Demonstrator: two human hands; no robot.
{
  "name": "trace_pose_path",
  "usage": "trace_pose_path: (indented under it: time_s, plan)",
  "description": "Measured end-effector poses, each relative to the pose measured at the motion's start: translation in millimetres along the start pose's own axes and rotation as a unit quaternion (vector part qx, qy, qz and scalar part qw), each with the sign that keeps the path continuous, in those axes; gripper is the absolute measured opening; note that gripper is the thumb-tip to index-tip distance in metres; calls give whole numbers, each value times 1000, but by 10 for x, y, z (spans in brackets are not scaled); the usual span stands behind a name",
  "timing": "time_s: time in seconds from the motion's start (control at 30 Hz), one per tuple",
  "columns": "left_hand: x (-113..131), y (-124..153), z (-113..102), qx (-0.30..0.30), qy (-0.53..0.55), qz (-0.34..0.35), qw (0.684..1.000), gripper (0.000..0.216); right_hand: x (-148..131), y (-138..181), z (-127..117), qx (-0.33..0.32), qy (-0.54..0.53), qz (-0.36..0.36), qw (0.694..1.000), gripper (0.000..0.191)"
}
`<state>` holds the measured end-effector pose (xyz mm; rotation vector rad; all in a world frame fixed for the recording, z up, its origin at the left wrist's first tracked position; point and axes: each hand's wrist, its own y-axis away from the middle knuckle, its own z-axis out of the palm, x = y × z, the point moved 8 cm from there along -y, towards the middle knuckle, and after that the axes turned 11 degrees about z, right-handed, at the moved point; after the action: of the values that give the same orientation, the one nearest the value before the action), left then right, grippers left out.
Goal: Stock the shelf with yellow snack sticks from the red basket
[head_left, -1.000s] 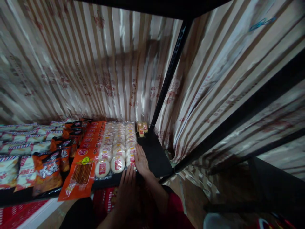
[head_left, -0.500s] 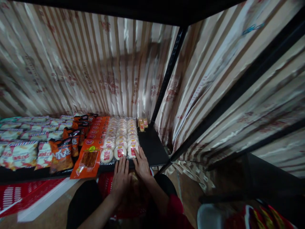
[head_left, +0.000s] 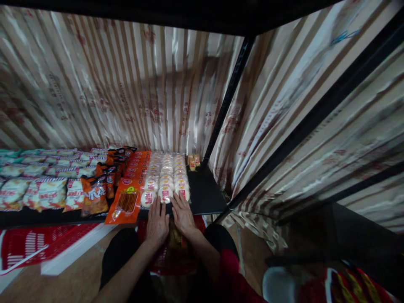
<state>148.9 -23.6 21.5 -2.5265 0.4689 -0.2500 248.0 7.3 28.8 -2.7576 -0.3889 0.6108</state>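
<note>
My left hand (head_left: 157, 221) and my right hand (head_left: 182, 215) lie side by side, fingers stretched flat, at the front edge of a low black shelf (head_left: 205, 194). Their fingertips touch the near end of clear packs of round white cakes with red labels (head_left: 166, 179), stacked in rows running back to the curtain. Neither hand grips anything. An orange pack of brown sticks (head_left: 125, 203) lies just left of my left hand.
Orange snack bags (head_left: 94, 195) and white striped bags (head_left: 44, 192) fill the shelf's left side. Small yellow packets (head_left: 193, 161) sit at the back by a black upright post (head_left: 227, 94). A red basket (head_left: 170, 248) is below my hands; striped curtain surrounds the shelf.
Both hands slid back toward the front edge of the cake packs, the right hand coming off their right side. The view pulled back and shifted, showing more floor.
</note>
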Motion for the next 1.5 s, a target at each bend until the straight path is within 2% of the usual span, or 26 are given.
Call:
trace_pose_path:
  time_s: [0.13,0.23,0.57,0.77,1.0,1.2,1.33,1.5]
  plan:
    - [-243,78,-93,10,-25,-85,996,45,-204,-35,87,-5,-2,-31,1000,46]
    - [-368,116,-71,6,-28,-115,993,48,-262,-81,136,-19,6,-17,1000,43]
    - [-397,139,155,51,19,-39,998,49,-260,-50,234,-21,25,18,999,47]
    - [-443,142,137,44,22,-26,998,49,-280,-35,251,-14,29,9,999,50]
    - [-437,82,112,33,14,-45,998,49,-271,-16,293,4,30,7,1000,50]
    - [-421,93,25,52,21,-32,998,51,-284,25,254,15,7,-5,1000,54]
    - [-333,153,16,54,31,-22,998,49,-302,117,195,23,-17,-35,999,54]
    - [-50,275,97,47,73,31,996,43,-221,280,129,35,-32,-44,998,50]
